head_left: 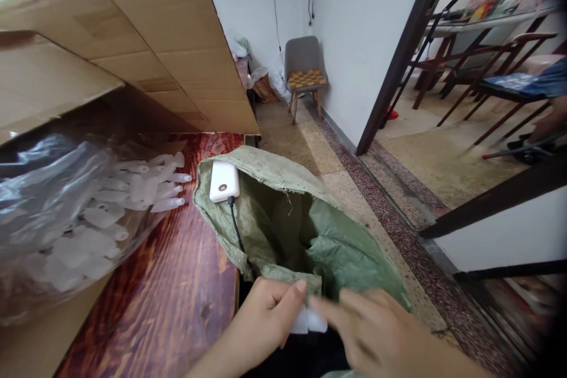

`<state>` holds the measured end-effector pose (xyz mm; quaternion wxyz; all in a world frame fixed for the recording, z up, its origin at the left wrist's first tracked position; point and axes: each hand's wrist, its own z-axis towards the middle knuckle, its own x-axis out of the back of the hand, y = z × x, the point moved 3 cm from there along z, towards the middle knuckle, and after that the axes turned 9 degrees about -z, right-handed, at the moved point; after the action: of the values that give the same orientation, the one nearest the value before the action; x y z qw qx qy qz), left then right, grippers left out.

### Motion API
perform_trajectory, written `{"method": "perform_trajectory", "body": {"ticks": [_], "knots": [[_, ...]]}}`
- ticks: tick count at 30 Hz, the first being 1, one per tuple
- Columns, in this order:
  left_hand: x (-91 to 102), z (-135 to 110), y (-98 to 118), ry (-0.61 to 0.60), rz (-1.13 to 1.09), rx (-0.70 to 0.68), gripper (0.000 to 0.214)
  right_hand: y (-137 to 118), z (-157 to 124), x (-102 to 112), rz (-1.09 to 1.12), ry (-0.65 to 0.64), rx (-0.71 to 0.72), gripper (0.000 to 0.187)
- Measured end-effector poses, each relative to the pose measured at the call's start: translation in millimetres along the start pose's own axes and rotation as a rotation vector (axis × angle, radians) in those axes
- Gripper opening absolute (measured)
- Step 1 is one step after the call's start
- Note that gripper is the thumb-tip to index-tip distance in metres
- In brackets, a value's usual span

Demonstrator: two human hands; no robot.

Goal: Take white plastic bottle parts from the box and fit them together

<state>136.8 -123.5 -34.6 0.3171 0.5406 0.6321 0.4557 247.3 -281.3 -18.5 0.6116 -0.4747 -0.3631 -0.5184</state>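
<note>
Left fingers (292, 298) pinching white plastic piece (309, 322), right fingers (336, 307) touching it, loosely spread

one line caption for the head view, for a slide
Two hands, left and right, hold a small white plastic piece over an open green woven sack.

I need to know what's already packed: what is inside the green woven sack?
The green woven sack shows only its own folded lining and a dark hollow; its bottom is hidden. A white power bank lies on its rim, with its black cable running down inside.
</note>
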Motion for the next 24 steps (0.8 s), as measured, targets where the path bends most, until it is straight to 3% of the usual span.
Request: {"method": "perform_trajectory", "body": {"ticks": [2,3,8,11,13,15,19,24], "knots": [[-1.9,-2.6,0.7,-0.019,0.020,-0.032,0.073,13.7,1.0,-12.9,0.039,-0.121,-0.137,0.043],[-2.4,-3.3,2.0,-0.019,0.036,-0.053,0.072,15.8,1.4,-13.8,0.042,-0.112,-0.170,0.044],[-1.9,-0.2,7.4,0.020,0.113,-0.099,0.067,-6.2,1.4,1.5,-0.027,0.042,0.139,0.045],[-0.1,2.5,6.6,0.114,0.157,-0.075,0.063,0.2,0.3,-0.2,0.028,0.035,-0.040,0.047],[-2.0,2.5,5.2,0.084,0.137,-0.054,0.066,5.5,0.7,-0.4,0.064,0.069,-0.148,0.037],[-3.9,1.5,3.6,0.043,0.102,-0.029,0.070,3.1,4.1,2.7,0.037,0.138,-0.121,0.029],[-4.6,-0.4,1.1,0.008,0.060,-0.008,0.073,-12.1,17.1,3.4,-0.066,0.262,-0.023,0.036],[-0.8,-9.7,9.0,0.154,0.178,-0.191,0.067,-20.0,27.9,-5.1,0.039,0.343,-0.061,0.032]]}}
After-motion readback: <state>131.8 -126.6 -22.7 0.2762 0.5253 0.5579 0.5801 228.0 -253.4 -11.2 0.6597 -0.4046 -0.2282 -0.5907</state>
